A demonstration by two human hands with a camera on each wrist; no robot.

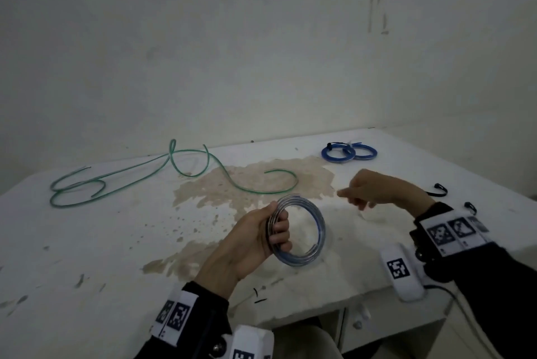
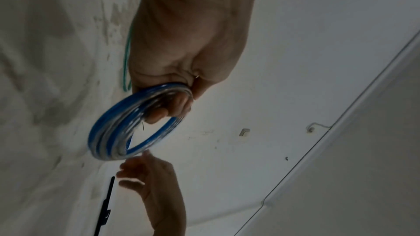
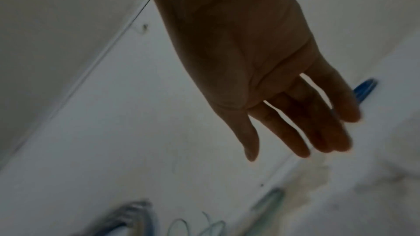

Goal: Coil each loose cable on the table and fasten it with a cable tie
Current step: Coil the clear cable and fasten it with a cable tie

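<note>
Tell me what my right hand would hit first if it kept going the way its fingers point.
Probably the blue-and-clear coiled cable that the left hand grips. The right hand points leftward just beyond it, so depth is unclear and it might pass behind.

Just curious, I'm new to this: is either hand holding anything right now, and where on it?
The left hand grips the coiled blue cable at the loop's left side, fingers through the ring. The right hand holds nothing.
</note>
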